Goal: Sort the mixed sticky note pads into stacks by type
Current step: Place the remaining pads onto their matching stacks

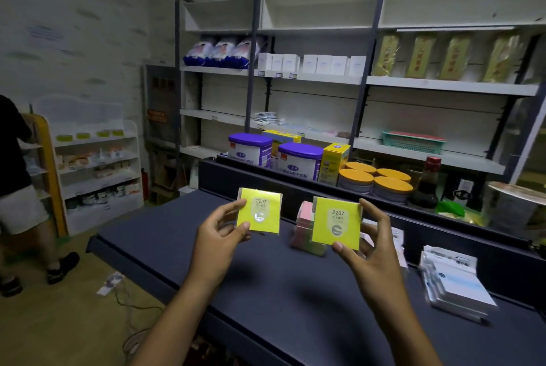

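I hold two wrapped yellow sticky note pads, each labelled 2207, upright above the dark counter. My left hand grips the left yellow pad by its left edge. My right hand pinches the right yellow pad from its right side. Behind the right pad, a stack of pink and pale green pads rests on the counter. At the right, a pile of white wrapped pads lies on the counter. More white pads are partly hidden behind my right hand.
A raised ledge behind the counter carries purple-lidded tins, a yellow box, orange-lidded tins and a dark bottle. Shelving with goods fills the back wall. A person stands at the far left by a display rack.
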A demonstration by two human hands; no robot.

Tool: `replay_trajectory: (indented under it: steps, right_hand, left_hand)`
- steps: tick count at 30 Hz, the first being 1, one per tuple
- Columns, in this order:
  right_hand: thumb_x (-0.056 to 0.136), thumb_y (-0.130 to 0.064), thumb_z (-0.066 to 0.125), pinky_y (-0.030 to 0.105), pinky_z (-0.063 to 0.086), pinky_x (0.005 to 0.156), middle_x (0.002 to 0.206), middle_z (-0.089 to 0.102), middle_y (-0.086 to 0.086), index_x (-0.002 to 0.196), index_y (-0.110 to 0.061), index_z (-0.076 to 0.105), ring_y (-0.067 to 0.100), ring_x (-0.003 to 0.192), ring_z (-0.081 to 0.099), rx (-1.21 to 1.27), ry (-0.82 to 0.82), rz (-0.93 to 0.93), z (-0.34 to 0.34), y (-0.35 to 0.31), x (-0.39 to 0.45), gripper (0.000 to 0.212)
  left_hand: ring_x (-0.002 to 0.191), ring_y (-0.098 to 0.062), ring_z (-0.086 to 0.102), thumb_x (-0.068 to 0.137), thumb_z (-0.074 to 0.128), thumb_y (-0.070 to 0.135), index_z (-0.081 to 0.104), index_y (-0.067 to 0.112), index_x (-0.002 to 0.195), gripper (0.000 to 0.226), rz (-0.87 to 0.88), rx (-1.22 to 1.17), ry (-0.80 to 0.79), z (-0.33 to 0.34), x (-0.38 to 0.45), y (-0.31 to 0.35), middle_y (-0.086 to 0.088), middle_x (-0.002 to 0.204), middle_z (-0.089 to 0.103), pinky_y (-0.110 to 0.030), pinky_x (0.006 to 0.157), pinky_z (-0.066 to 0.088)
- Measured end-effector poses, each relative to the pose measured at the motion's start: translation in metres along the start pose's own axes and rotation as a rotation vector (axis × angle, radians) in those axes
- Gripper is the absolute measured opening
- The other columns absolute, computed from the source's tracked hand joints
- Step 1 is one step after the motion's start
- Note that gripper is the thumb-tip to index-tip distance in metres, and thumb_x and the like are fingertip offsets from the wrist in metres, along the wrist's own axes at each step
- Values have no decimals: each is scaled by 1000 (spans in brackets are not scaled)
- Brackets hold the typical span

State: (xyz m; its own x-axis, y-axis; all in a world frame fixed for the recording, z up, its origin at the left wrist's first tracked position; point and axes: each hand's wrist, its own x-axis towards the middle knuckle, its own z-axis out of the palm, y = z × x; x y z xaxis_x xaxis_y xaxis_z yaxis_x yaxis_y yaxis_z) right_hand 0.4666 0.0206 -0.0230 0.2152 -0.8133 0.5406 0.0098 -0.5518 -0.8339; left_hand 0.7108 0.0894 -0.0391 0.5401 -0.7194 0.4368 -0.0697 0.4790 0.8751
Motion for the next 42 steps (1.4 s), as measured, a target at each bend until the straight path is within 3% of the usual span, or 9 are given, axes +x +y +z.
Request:
replay_trajectory:
  steps: [3,6,11,15,23,27,31,36,42]
  right_hand:
    - [82,10,71,18,57,81,113,60,-7,139,-35,41,2,101,68,-32,6,9,24,2,11,79]
    - [82,9,71,15,56,76,113,61,-7,138,-35,41,-1,102,67,-62,21,6,43,4,22,77]
    - [84,4,72,22,58,72,117,64,-5,135,-42,41,4,100,70,-101,46,8,62,5,44,75]
    - [84,5,72,22,58,72,117,63,1,131,-45,44,8,101,70,-114,69,-19,73,5,67,74]
    - [87,0,71,32,61,81,127,59,-1,122,-39,52,10,105,69,-158,58,-62,101,14,106,56]
    - [88,1,69,27,60,80,130,57,-2,123,-38,51,10,107,68,-138,49,-52,113,20,118,55]
    - [88,0,69,27,60,81,132,57,-2,126,-35,50,10,108,67,-149,58,-43,118,28,124,55]
    - [87,0,70,25,60,80,132,57,-4,125,-36,51,9,108,68,-158,77,-58,119,35,124,55]
    - [86,0,71,27,60,79,127,61,-5,125,-34,53,9,104,69,-174,97,-29,118,42,123,54]
  left_hand:
    - [86,-8,71,89,63,-6,66,19,118,39,3,6,-34,-14,28,-11,3,114,69,-21,68,57]
    - [92,-9,69,88,65,-6,67,22,116,40,-3,28,-74,-23,54,-23,3,114,70,-20,69,56]
    - [106,-5,64,86,68,-2,66,26,116,40,26,155,-125,-26,94,-45,5,117,69,-22,90,53]
    - [112,-8,60,87,69,4,65,29,116,39,14,230,-172,-22,122,-61,7,120,66,-20,91,48]
    - [111,-10,60,88,69,6,66,24,118,36,10,310,-228,-16,156,-84,9,118,67,-32,101,48]
    - [116,-11,58,90,68,10,65,22,122,34,-35,313,-255,-19,159,-98,4,122,66,-39,104,47]
    - [108,-9,54,93,64,24,61,34,124,33,-32,429,-275,-20,161,-105,0,119,55,-26,95,45]
    - [114,-7,42,95,60,23,61,31,126,32,96,538,-293,-17,162,-109,17,112,54,-16,93,32]
    - [117,-10,35,96,58,28,61,26,128,32,191,691,-291,-17,158,-113,7,121,45,-23,102,33]
